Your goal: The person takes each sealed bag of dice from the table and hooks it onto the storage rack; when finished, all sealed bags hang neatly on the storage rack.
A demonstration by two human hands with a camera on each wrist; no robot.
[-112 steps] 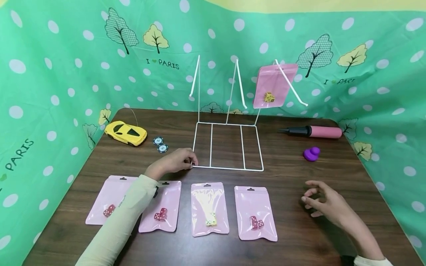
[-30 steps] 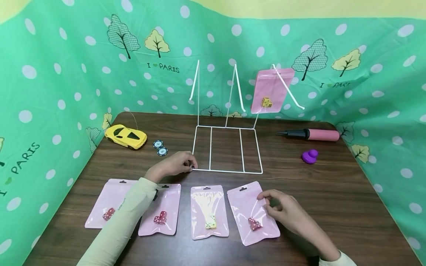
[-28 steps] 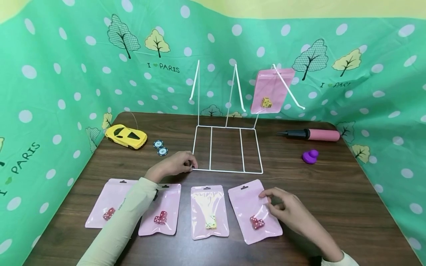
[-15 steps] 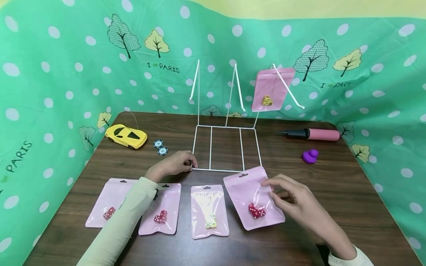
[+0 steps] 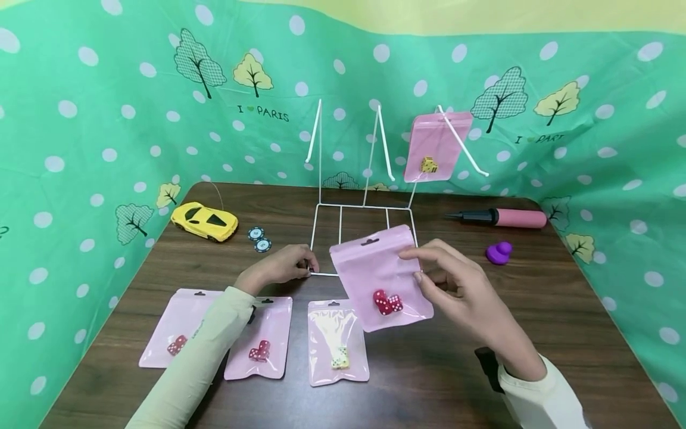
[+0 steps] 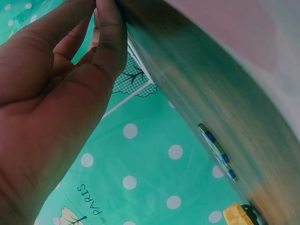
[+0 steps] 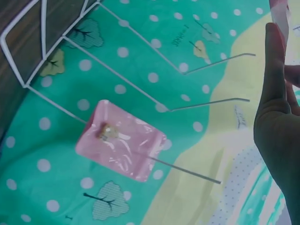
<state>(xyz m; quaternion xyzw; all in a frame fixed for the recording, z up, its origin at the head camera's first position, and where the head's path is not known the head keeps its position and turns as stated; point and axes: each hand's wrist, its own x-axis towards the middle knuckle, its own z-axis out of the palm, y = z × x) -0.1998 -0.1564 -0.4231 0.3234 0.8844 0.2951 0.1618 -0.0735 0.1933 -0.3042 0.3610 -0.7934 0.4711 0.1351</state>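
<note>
Pink and shiny, the bag (image 5: 378, 277) with two red dice (image 5: 387, 302) inside is hanging in the air just in front of the white wire rack (image 5: 364, 196), lifted off the table (image 5: 536, 316). The right hand (image 5: 455, 286) is pinching the bag by its right edge with thumb and fingertips, so the bag is tilting and the dice are sitting low in one corner. That pinch is looking small, and the plastic is smooth, so the bag could be slipping out and dropping onto the yellow-dice bag (image 5: 337, 339) lying in front of the rack. The left hand (image 5: 286, 265) is resting at the front left corner of the rack with its fingers curled on the wire, holding it down. If that hand is letting go while the bag is bumping the thin wire, the light rack could be sliding or tipping. One bag (image 5: 436, 146) is already hanging on the rack's right arm (image 7: 187, 168), and a bump could be shaking it off. The hole (image 5: 368, 241) at the top of the held bag is tiny, so it could be missing an arm tip and bending. Two more bags (image 5: 177, 328) (image 5: 261, 336) are lying in front of the rack, to its left.
</note>
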